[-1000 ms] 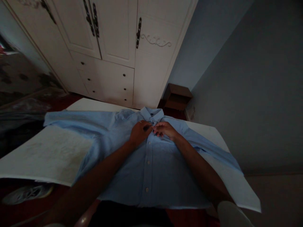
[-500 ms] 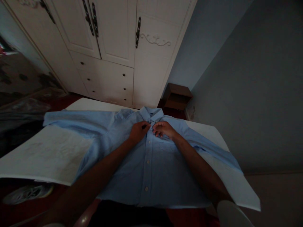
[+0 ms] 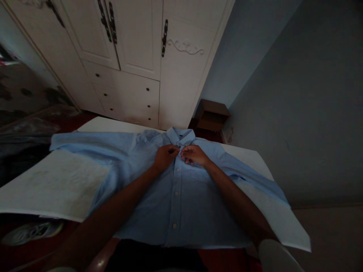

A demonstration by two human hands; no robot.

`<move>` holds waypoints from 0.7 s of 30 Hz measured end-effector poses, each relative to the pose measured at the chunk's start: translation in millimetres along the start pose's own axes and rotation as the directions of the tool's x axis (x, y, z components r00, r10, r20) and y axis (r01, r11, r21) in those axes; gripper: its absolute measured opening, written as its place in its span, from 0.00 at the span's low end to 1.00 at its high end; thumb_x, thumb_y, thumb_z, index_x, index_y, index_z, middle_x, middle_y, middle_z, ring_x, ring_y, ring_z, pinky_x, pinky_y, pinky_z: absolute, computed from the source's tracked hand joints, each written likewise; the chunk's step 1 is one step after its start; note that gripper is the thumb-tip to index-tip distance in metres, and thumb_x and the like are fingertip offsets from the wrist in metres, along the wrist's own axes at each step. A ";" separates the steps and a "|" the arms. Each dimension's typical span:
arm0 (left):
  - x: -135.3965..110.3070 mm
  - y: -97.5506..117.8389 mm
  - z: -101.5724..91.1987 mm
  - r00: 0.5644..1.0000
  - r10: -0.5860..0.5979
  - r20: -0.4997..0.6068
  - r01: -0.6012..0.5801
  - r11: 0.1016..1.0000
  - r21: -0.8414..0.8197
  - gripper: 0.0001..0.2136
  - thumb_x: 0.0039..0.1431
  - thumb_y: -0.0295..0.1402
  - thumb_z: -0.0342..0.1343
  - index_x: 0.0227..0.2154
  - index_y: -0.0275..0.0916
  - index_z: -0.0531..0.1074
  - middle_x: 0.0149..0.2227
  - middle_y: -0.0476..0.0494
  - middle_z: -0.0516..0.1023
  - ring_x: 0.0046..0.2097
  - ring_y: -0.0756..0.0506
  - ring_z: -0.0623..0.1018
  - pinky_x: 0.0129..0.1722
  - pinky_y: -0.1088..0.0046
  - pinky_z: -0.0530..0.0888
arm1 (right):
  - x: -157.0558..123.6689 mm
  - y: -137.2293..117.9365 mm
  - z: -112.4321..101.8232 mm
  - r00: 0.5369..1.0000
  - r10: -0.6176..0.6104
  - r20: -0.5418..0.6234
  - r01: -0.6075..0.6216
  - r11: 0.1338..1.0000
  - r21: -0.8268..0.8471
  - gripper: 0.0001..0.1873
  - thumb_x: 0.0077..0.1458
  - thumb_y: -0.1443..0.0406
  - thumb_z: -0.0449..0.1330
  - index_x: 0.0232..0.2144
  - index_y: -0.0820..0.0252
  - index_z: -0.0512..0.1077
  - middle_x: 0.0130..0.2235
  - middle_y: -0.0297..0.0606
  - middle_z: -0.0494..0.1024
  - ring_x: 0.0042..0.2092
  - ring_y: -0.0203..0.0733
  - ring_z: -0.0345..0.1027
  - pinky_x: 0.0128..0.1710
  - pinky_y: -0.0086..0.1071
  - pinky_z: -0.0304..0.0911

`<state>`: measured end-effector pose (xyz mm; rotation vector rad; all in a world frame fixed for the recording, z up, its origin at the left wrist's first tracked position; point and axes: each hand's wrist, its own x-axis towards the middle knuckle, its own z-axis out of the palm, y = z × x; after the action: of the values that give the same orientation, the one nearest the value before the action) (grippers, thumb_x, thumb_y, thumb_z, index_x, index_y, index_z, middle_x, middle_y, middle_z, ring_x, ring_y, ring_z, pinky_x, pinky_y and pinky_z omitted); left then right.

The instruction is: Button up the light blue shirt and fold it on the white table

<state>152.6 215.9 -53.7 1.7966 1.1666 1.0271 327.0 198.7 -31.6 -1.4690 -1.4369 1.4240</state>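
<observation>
A light blue button-up shirt (image 3: 181, 204) lies face up on a white table (image 3: 53, 185), collar away from me, sleeves spread to both sides. My left hand (image 3: 164, 156) and my right hand (image 3: 193, 154) meet just below the collar (image 3: 180, 136). Both pinch the shirt's front placket at the top of the button row, fingers curled onto the cloth. Several white buttons run down the front toward me.
A white wardrobe (image 3: 136, 56) with dark handles and small drawers stands beyond the table. A brown wooden box (image 3: 211, 115) sits on the floor by the blue-grey wall. A shoe (image 3: 31, 231) lies on the red floor at lower left.
Both hands have crept slightly up toward the collar, staying pinched on the placket. The shirt has hardly shifted.
</observation>
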 end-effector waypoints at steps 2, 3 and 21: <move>0.2 -0.2 0.1 1.000 -0.005 0.007 0.005 1.000 0.005 0.08 0.54 0.36 0.56 0.26 0.39 0.77 0.27 0.48 0.80 0.30 0.47 0.78 0.32 0.74 0.72 | 0.4 0.9 1.6 1.000 -0.022 -0.008 0.022 1.000 -0.011 0.05 0.46 0.66 0.64 0.27 0.63 0.72 0.24 0.33 0.77 0.18 0.31 0.67 0.11 0.19 0.56; 0.4 -0.4 0.1 1.000 -0.007 0.007 0.007 1.000 0.010 0.08 0.53 0.36 0.56 0.26 0.39 0.77 0.27 0.48 0.80 0.30 0.47 0.78 0.32 0.74 0.72 | 0.5 1.1 2.4 0.999 -0.030 -0.012 0.030 0.999 -0.015 0.06 0.46 0.66 0.64 0.26 0.62 0.72 0.24 0.33 0.76 0.18 0.31 0.67 0.11 0.19 0.56; -2.2 4.5 2.6 0.995 -0.055 -0.087 0.048 0.995 -0.084 0.06 0.48 0.27 0.59 0.31 0.39 0.72 0.29 0.48 0.81 0.33 0.46 0.81 0.35 0.72 0.75 | -2.6 3.5 9.2 0.974 -0.192 -0.116 0.153 0.946 -0.284 0.03 0.48 0.66 0.62 0.25 0.59 0.72 0.23 0.30 0.74 0.21 0.31 0.66 0.21 0.23 0.58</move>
<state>155.9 212.1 -51.2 1.6631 1.2008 1.1189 319.8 193.4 -36.2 -1.5328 -1.6765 1.0227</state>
